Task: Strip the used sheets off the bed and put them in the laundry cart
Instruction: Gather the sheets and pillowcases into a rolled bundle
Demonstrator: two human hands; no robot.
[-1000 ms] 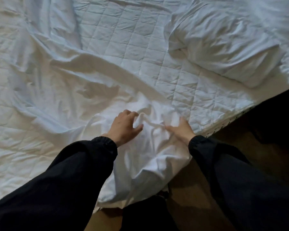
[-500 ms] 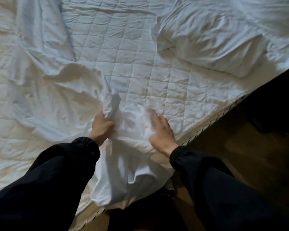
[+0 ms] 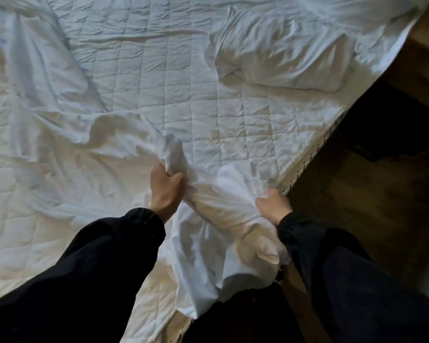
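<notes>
A loose white sheet (image 3: 60,144) lies rumpled over the left half of the bed, and a gathered bunch of it hangs off the near corner. My left hand (image 3: 165,189) grips a raised fold of this sheet in a fist. My right hand (image 3: 273,206) clutches the bunched sheet at the mattress edge, its fingers buried in the cloth. Both arms wear black sleeves. The quilted mattress pad (image 3: 196,95) is bare in the middle of the bed.
A white pillow (image 3: 282,58) lies at the upper right of the bed, with more white linen behind it. Dark wooden floor (image 3: 357,194) runs along the bed's right side. No laundry cart is in view.
My left hand has kept its grip and the fold stands higher. My right hand went from lying flat on the sheet to clutching it at the bed's edge. More sheet is gathered between my hands.
</notes>
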